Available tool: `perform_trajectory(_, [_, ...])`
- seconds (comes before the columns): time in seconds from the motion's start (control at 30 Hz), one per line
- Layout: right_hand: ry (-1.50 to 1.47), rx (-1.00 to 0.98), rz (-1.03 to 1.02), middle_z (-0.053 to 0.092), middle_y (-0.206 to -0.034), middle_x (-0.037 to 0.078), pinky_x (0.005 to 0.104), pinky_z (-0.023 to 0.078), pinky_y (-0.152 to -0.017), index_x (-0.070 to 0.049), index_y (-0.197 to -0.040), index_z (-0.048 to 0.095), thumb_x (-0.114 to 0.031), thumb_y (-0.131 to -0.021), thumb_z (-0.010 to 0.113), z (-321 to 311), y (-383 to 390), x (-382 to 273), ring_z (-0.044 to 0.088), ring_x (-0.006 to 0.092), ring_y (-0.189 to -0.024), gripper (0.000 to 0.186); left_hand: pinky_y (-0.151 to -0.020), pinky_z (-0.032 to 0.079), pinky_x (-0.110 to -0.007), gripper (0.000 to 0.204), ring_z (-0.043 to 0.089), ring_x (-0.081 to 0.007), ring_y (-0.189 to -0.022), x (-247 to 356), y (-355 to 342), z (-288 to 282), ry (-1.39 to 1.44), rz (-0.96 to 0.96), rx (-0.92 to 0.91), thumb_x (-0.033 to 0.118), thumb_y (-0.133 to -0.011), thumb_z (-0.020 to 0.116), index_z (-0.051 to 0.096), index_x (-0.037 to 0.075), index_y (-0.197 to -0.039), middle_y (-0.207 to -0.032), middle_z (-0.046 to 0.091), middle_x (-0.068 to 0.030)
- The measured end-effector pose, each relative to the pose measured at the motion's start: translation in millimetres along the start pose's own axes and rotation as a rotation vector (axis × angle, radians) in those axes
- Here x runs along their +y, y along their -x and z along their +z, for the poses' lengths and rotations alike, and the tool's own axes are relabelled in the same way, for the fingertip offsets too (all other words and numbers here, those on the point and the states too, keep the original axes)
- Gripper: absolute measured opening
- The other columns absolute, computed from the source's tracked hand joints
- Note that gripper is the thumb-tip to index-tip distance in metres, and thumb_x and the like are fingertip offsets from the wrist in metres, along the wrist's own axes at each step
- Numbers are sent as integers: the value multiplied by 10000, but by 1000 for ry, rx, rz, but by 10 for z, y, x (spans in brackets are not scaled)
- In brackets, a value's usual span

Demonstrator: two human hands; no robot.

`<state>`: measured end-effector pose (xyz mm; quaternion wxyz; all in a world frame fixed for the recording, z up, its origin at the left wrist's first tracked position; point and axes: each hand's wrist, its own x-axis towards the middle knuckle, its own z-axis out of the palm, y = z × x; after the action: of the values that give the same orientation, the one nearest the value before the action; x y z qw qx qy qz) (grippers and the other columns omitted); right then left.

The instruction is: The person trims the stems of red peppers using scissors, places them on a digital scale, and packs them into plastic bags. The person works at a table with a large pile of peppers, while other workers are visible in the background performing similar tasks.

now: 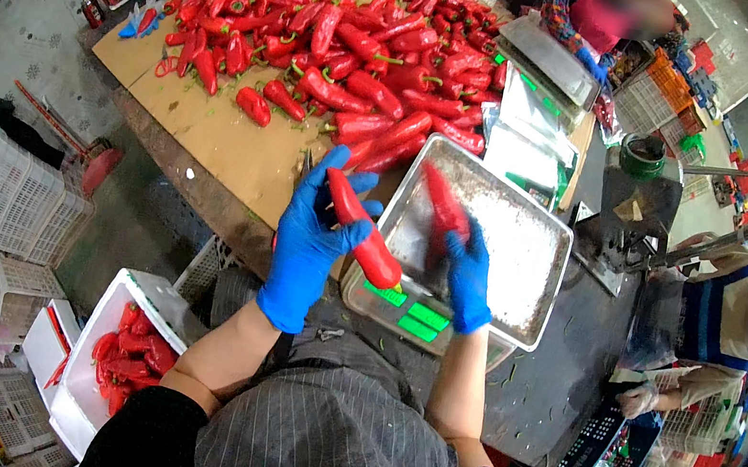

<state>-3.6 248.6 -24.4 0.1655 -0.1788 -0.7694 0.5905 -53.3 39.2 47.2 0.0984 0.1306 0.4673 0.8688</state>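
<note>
My left hand (304,247), in a blue glove, is closed around a red pepper (364,234) just left of a kitchen-type digital scale (396,310) with green displays. In my right hand (469,282), gloved the same way, is another red pepper (443,203), blurred by motion. This second pepper hangs over the scale's shallow metal tray (522,246), pointing away from me. Beyond both hands a large heap of red peppers (353,47) covers much of the cardboard-topped table (173,121).
Clear plastic bags (528,141) lie right of the heap, beside a second scale (550,62). A white foam box (75,392) of peppers stands at lower left. Black metal equipment (637,191) is at right. Co-workers are at the far side and right, one with a gloved hand (637,400) by blue crates.
</note>
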Motion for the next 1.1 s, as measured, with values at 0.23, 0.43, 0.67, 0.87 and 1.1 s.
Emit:
perform_trajectory(0.23, [-753,-42,209,499,-1177,177,408,448,-878,13,-1291,341,-154,-840,528,-117,263,-360,547,289,-1027,516,-779,499,-306,877,563,-171,-914,52,-87,294,-410,94,-113,88,-626,776,284,97,-1351,-1182,500,-109])
perform_trajectory(0.43, [-215,347,-51,421,-1306,110,329,352,-965,-35,-1303,380,-17,-832,535,-381,565,-190,451,214,-1139,497,-779,477,-333,729,573,-250,-917,-772,-545,545,-848,-42,-312,221,-684,732,370,68,-1297,-1096,548,-165])
perform_trajectory(0.67, [310,206,-174,513,-1214,144,333,349,-964,-18,-1222,478,-44,-884,467,-443,619,-39,479,247,-1127,339,-808,470,-320,442,576,-246,-942,-1237,-661,605,-752,148,-412,165,-751,660,513,57,-1153,-1098,552,-146])
perform_trajectory(0.87, [259,358,-225,537,-1178,121,313,374,-949,1,-1165,520,-53,-899,453,-510,595,-111,506,199,-1086,280,-814,460,-335,245,577,-262,-946,-953,-1113,-57,-769,150,-70,129,-769,627,605,61,-1003,-993,609,-121])
perform_trajectory(1.1, [237,419,-249,548,-1161,131,335,373,-940,14,-1118,552,5,-857,475,-561,601,-138,508,218,-1080,272,-722,466,-426,293,563,-335,-825,-1077,-1355,-1053,-1393,265,69,198,-681,678,604,80,-939,-904,591,-153])
